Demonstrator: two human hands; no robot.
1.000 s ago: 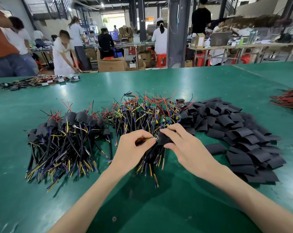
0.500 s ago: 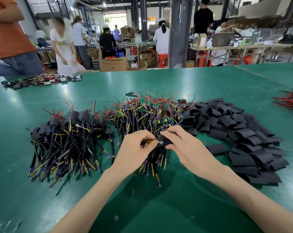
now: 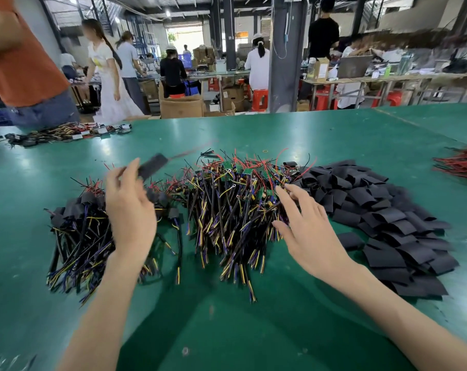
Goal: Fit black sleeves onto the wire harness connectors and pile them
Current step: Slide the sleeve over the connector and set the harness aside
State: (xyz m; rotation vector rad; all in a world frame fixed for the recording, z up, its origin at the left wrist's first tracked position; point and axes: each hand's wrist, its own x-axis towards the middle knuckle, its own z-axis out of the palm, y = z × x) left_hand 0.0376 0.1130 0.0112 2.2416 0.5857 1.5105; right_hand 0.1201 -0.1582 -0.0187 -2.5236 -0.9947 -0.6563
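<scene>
Left hand (image 3: 130, 212), grip unclear, sleeved harness (image 3: 152, 167) at its fingertips; right hand (image 3: 312, 234) wide.

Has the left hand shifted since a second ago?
Yes: left hand swung leftward, off the middle bare multicoloured wire harness pile, over the black-sleeved harness pile.

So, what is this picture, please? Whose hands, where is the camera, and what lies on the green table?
No machine: a person works bare-handed, filmed by a head-worn camera looking down. On the green table lie three piles: left, coloured wires already in black sleeves; middle, bare coloured wire harnesses; right, loose flat black sleeves. The left hand has a blurred black sleeved piece at its fingertips; whether it grips is unclear. The right hand, open, is above the bare harnesses.
</scene>
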